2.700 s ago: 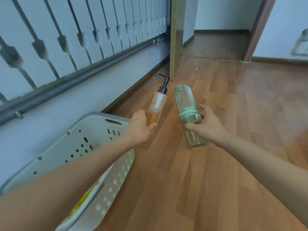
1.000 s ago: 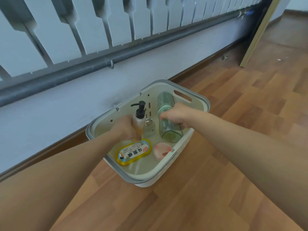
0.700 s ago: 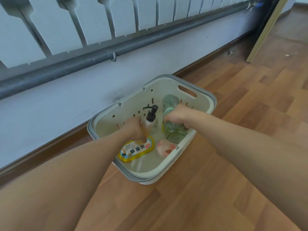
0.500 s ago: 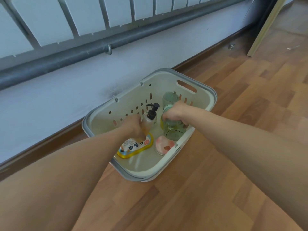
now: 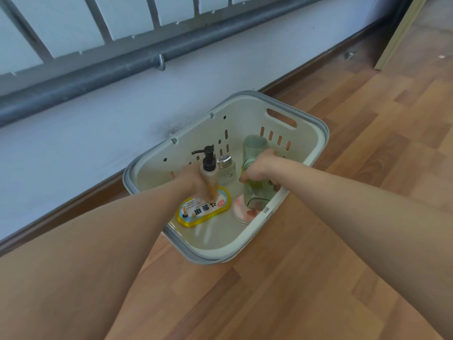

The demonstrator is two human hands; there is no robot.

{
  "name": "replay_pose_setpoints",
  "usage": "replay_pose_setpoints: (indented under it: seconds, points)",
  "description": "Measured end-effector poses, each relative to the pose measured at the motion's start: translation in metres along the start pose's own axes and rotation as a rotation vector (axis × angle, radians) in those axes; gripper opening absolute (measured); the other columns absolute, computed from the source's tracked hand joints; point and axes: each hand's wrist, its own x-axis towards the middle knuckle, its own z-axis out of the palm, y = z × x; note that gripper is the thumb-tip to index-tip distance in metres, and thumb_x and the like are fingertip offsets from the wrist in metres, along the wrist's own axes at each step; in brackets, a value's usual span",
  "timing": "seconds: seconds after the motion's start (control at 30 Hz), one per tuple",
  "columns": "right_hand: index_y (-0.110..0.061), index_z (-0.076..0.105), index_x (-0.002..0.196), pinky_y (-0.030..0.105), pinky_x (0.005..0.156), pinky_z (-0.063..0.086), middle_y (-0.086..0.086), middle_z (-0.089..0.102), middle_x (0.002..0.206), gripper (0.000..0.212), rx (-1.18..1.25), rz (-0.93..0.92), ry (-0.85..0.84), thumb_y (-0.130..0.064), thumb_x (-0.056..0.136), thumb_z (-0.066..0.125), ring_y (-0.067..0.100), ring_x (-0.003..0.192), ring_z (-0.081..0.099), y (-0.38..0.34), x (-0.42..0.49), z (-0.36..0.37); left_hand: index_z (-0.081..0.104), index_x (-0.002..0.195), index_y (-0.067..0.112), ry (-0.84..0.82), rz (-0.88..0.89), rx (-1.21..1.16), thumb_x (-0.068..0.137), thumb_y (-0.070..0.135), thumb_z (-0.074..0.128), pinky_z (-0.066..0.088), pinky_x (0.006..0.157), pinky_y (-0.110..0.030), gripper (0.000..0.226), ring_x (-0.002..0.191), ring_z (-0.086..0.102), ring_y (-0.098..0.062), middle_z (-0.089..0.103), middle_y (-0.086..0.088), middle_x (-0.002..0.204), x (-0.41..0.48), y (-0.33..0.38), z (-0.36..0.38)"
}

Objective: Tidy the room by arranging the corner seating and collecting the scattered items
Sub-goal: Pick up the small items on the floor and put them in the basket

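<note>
I am looking down into a cream plastic laundry basket with a grey rim (image 5: 316, 123) on the wooden floor beside a pale wall. My left hand (image 5: 193, 179) has its fingers wrapped around an amber pump bottle with a black nozzle (image 5: 209, 176), held upright over a yellow-edged oval packet (image 5: 204, 209). My right hand (image 5: 261, 166) grips a tall translucent green bottle (image 5: 255, 148), its base just beside a pink round compact (image 5: 242, 212). A small silver-capped jar (image 5: 226, 168) stands between the bottles. I judge I am collecting items; next, both grips should loosen once the bottles stand steady.
</note>
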Motion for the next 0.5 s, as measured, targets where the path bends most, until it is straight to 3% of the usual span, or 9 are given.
replay_pose_setpoints:
  seconds: [0.17,0.33,0.5]
  points:
    - [0.001,-0.009,0.15,0.041,0.11,0.035,0.016,0.012,0.157,0.113,-0.046,-0.014,0.022,-0.04,0.084,0.073,0.037,0.14,0.025,-0.001,-0.007,0.002,0.061,0.115,0.005,0.001,-0.016,-0.001,0.075,0.023,0.079,0.048,0.094,-0.033,0.047,0.103,0.058,-0.026,0.06,-0.008,0.107,-0.001,-0.002,0.0]
    - [0.001,-0.009,0.15,0.042,0.109,0.035,0.018,0.016,0.155,0.119,-0.048,0.007,0.027,-0.04,0.079,0.077,0.036,0.14,0.028,-0.001,-0.004,0.005,0.059,0.116,0.012,-0.007,-0.035,0.053,0.068,0.025,0.085,0.048,0.091,-0.031,0.056,0.104,0.059,-0.025,0.063,-0.007,0.114,0.006,-0.01,0.005]
    - [0.001,-0.007,0.15,0.042,0.108,0.038,0.018,0.018,0.153,0.116,-0.037,-0.008,0.026,-0.039,0.08,0.077,0.036,0.138,0.03,0.0,-0.006,0.005,0.054,0.129,0.014,-0.064,-0.013,0.21,0.067,0.034,0.085,0.043,0.101,-0.035,0.072,0.116,0.055,-0.028,0.059,-0.006,0.125,0.016,-0.017,0.001]
